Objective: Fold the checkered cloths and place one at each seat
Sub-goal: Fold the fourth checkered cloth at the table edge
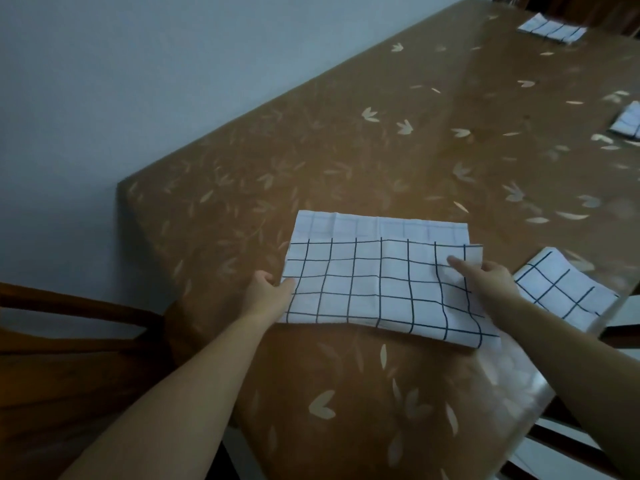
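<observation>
Your left hand pinches the left edge of the white, black-gridded cloth, your right hand grips its right edge. It's half-folded on the brown leaf-patterned table. Just right lies a second folded cloth — farther off, a third cloth.

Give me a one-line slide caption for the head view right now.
Left hand and right hand hold a half-folded checkered cloth on the leaf-patterned table; three folded cloths lie elsewhere on it.

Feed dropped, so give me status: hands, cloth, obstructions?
Left hand and right hand grip checkered cloth, partly folded on table. Another folded cloth lies to its right. Nothing blocking.
</observation>
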